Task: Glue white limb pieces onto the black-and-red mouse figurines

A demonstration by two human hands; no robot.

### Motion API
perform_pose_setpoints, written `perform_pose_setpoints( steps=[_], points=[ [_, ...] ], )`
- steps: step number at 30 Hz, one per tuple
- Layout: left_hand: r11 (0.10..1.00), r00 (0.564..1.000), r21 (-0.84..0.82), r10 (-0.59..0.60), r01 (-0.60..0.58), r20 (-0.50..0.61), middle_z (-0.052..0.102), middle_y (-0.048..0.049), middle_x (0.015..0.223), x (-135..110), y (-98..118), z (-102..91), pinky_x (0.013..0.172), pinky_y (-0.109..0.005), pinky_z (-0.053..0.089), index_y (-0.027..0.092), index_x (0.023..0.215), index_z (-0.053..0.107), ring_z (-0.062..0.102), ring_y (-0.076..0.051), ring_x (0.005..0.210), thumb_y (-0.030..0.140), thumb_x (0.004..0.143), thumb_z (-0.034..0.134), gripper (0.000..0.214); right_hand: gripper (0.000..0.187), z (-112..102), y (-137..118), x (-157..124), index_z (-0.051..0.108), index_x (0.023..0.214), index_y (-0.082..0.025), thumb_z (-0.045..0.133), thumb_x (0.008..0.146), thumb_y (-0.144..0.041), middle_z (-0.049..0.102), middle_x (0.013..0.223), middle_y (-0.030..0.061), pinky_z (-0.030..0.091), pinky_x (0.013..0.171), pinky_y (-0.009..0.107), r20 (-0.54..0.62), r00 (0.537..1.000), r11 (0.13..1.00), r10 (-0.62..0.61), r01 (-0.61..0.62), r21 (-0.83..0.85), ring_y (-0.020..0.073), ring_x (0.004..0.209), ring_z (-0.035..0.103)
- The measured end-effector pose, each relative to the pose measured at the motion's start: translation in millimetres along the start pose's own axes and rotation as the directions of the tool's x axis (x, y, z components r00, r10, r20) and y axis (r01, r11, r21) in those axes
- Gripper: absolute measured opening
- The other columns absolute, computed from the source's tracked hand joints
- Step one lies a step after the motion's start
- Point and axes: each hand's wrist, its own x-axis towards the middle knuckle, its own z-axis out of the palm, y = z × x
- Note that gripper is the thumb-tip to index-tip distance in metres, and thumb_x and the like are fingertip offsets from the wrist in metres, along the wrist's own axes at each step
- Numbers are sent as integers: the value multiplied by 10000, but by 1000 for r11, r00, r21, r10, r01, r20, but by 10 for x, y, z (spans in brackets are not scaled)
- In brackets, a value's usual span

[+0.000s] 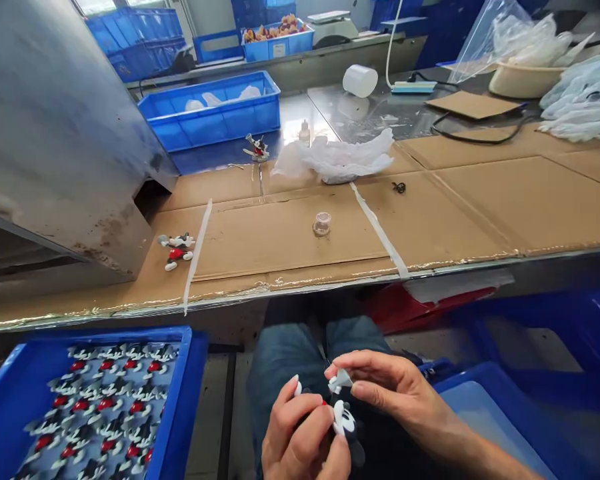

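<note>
Both hands are gripping one mouse figurine (343, 419) at the lower centre of the frame, over the lap and below the counter (480, 200) edge. The left hand (295, 437) is closing its fingers around the body. The right hand (395, 393) is pinching a small grey-white part at the figurine's top between thumb and forefinger.

By appearance, this unit is being handled mid-step and is not yet set down.

The blue tray (185, 400) at lower left is holding rows of like figurines (finished or waiting cannot be told). A loose figurine (177, 248) is lying on the counter at centre left, and another (257, 148) farther back.

A small clear cup (322, 224) is standing mid-counter, contents unreadable. The blue crate (215, 120) at upper left is carrying white pieces. The blue bin (480, 413) at lower right is showing only a pale floor.
</note>
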Motion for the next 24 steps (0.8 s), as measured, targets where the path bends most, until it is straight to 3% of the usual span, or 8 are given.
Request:
perform_pose_setpoints(
  steps=[3, 6, 12, 16, 18, 20, 22, 24],
  points=[
    [980, 987, 118, 158, -159, 21, 737, 18, 858, -15, -182, -97, 999, -437, 546, 229, 808, 704, 696, -165, 880, -84, 711, 649, 332, 177, -6, 6, -29, 778, 994, -237, 790, 831, -307, 752, 1013, 50, 534, 911, 311, 20, 1000, 1000, -10, 9, 14, 201, 956, 685],
    [947, 954, 130, 282, -293, 101, 746, 8, 900, -20, -269, -172, 1022, -448, 525, 226, 826, 721, 682, -184, 947, -61, 708, 674, 314, 188, -15, 6, -31, 774, 1010, -248, 791, 832, -306, 745, 1037, 43, 526, 911, 287, 45, 999, 1000, 2, -3, 25, 187, 965, 679],
    [960, 960, 75, 263, -271, 102, 739, -5, 903, -20, -252, -118, 1028, -466, 509, 205, 819, 706, 684, -192, 949, -50, 712, 653, 281, 323, -10, 64, -1, 765, 1024, -245, 881, 727, -297, 729, 1005, 36, 523, 888, 266, 56, 998, 995, 0, -5, 100, 185, 964, 667],
    [995, 989, 10, 102, -102, -104, 715, 17, 776, -53, -217, 54, 937, -419, 556, 211, 792, 629, 697, -148, 791, 16, 884, 514, 244, 352, 7, 86, 2, 769, 1042, -291, 877, 721, -389, 731, 976, 30, 547, 837, 250, 20, 1000, 998, -17, 16, 54, 186, 910, 682],
    [993, 988, -91, 65, -78, -137, 715, 1, 758, -16, -259, 66, 859, -366, 589, 220, 873, 621, 702, -146, 741, 108, 952, 480, 196, 428, -4, 73, 22, 743, 1128, -321, 825, 749, -503, 720, 1123, 56, 549, 894, 290, -20, 999, 999, -41, 41, 3, 228, 999, 677],
    [977, 986, -209, -76, 43, -152, 726, -22, 804, 116, -343, -6, 766, -304, 603, 230, 984, 634, 709, -157, 740, 198, 930, 573, 86, 450, -33, 61, 61, 743, 1138, -321, 773, 768, -576, 704, 1195, 75, 543, 938, 322, -107, 992, 996, -69, 63, -61, 260, 1042, 671],
    [890, 909, -306, -394, 339, -138, 730, -19, 870, 363, -460, -134, 696, -232, 584, 247, 1049, 643, 709, -150, 759, 221, 829, 720, 234, 416, -72, 81, 110, 777, 1054, -292, 761, 766, -590, 740, 1100, 90, 565, 903, 315, -211, 975, 992, -73, 49, -115, 261, 961, 700],
    [693, 722, -376, -687, 616, -82, 723, 8, 887, 707, -618, -263, 682, -188, 554, 249, 1038, 641, 701, -130, 777, 180, 741, 794, 342, 402, -106, 157, 157, 798, 971, -260, 774, 744, -590, 764, 978, 96, 590, 835, 282, -284, 956, 989, -73, 32, -145, 251, 857, 718]
  ],
)
